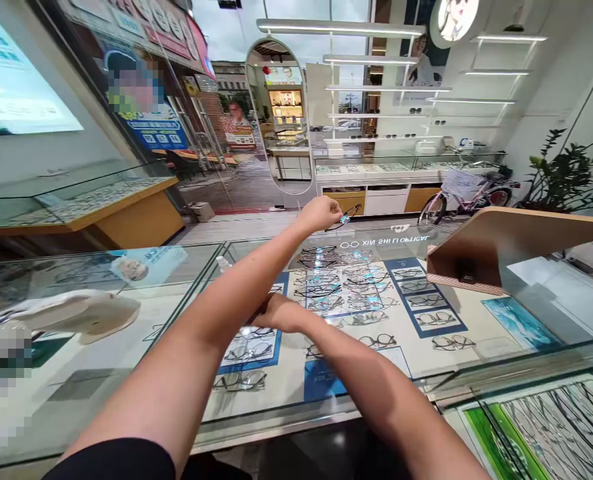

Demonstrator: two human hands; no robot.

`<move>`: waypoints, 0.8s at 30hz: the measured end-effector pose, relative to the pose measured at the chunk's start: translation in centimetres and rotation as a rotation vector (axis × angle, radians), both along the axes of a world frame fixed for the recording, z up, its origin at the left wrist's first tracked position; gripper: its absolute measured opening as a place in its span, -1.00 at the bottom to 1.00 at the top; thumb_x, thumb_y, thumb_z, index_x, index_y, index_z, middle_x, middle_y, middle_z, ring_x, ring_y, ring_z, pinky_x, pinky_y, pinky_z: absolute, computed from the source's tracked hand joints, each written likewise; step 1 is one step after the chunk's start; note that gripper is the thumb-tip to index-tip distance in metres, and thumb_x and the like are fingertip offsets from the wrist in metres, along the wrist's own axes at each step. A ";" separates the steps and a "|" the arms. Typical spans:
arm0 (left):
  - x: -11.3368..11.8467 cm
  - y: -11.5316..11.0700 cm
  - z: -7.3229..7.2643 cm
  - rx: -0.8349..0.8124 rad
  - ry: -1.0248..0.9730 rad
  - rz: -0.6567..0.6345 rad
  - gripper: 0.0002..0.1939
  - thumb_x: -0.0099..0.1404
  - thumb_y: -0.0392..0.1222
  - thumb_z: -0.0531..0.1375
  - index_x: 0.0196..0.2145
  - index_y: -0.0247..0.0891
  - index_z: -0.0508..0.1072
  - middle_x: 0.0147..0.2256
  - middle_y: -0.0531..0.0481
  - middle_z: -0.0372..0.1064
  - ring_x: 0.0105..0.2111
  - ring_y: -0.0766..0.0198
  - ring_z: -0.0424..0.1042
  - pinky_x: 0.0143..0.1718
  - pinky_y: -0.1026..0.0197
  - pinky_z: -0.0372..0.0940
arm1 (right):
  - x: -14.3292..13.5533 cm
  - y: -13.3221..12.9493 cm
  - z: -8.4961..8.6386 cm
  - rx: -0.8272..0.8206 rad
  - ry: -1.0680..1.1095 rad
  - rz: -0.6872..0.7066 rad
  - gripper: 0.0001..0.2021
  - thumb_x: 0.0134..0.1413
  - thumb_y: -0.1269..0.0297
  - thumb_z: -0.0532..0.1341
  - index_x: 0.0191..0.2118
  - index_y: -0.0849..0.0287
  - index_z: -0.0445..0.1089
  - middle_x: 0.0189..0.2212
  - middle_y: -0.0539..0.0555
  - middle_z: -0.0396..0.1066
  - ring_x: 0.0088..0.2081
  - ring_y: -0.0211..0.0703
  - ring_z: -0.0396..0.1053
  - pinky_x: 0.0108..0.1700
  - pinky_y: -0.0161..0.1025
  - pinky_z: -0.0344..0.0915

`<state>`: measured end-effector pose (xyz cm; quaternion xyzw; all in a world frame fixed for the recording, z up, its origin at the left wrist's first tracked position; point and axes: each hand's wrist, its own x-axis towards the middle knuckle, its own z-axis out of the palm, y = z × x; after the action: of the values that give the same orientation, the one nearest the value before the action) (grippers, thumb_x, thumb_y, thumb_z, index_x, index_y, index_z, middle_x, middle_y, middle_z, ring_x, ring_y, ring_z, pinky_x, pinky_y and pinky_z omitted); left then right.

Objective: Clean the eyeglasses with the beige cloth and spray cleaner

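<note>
My left hand point(320, 213) reaches far out over the glass counter point(296, 400), its fingers pinched on a pair of dark-framed eyeglasses point(345, 218). A light blue patch shows on one lens. My right hand point(282, 313) crosses beneath the left forearm, low over the counter. The left arm hides its fingertips, so I cannot see what they touch. Close by the right hand, several eyeglasses point(249, 351) lie on a blue-edged tray. Rows of more eyeglasses point(319, 290) lie in the middle, below the left hand.
On the right, a blue tray point(446, 328) of eyeglasses sits near a tilted wooden-backed panel point(521, 233). A white curved object point(96, 310) stands on the left. Packed frames point(571, 427) fill the near right corner. Beyond are an oval mirror point(281, 113) and a bicycle point(471, 193).
</note>
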<state>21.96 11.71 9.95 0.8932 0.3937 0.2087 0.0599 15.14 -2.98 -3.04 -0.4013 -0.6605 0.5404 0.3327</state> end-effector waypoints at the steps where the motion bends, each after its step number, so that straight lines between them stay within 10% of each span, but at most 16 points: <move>1: -1.8 -0.6 0.7 -0.015 -0.146 -0.036 -0.67 0.26 0.06 0.29 -0.24 -0.25 0.69 -0.32 -0.16 0.61 -0.36 0.14 0.47 -0.33 0.16 0.22 | 0.9 -0.1 0.5 0.031 -0.026 0.003 -0.64 -0.07 0.04 0.49 -0.54 0.17 0.41 -0.63 -0.14 0.22 -0.47 -0.29 0.12 -0.39 -0.25 0.03; 5: -9.1 -4.0 0.7 -0.085 -0.589 -0.051 -0.68 0.21 0.09 0.33 -0.37 -0.25 0.64 -0.55 0.04 0.37 -0.51 0.29 0.24 -0.43 0.19 0.04 | 5.0 -0.3 2.7 0.204 -0.024 -0.170 -0.42 0.07 -0.18 0.32 -0.63 0.10 0.07 -0.63 -0.14 -0.09 -0.49 -0.31 -0.12 -0.40 -0.20 -0.21; 11: -17.2 -9.1 -4.9 -0.236 -0.904 0.044 -0.69 0.22 0.09 0.36 -0.36 -0.24 0.61 -0.62 0.15 0.13 -0.55 0.35 0.07 -0.44 0.23 -0.01 | 7.1 -0.2 4.1 0.343 0.097 -0.559 -0.50 0.09 -0.25 0.29 -0.53 0.09 0.27 -0.63 -0.14 0.03 -0.52 -0.27 -0.06 -0.40 -0.22 -0.12; 18: -19.3 -11.7 -10.9 -0.230 -1.112 0.123 -0.74 0.31 0.03 0.31 -0.25 -0.24 0.59 -0.22 -0.08 0.57 -0.18 0.20 0.51 -0.15 0.21 0.34 | 4.5 -1.5 2.8 0.525 -0.009 -0.614 -0.65 0.24 -0.13 0.30 -0.20 0.08 0.52 -0.66 -0.19 -0.03 -0.57 -0.24 -0.03 -0.40 -0.23 -0.07; 24: -19.3 -12.2 -12.1 -0.235 -1.076 0.015 -0.76 0.37 0.01 0.29 -0.24 -0.24 0.57 -0.22 -0.08 0.59 -0.18 0.19 0.53 -0.10 0.17 0.38 | 4.1 -1.2 1.7 0.562 -0.070 -0.666 -0.68 0.28 -0.08 0.28 -0.24 0.09 0.52 -0.66 -0.17 0.01 -0.57 -0.24 0.01 -0.40 -0.22 -0.05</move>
<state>2.71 -0.46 -2.18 0.6450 0.3345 0.5910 0.3504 19.25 -4.19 -1.30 -0.5043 -0.6275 0.1890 0.5624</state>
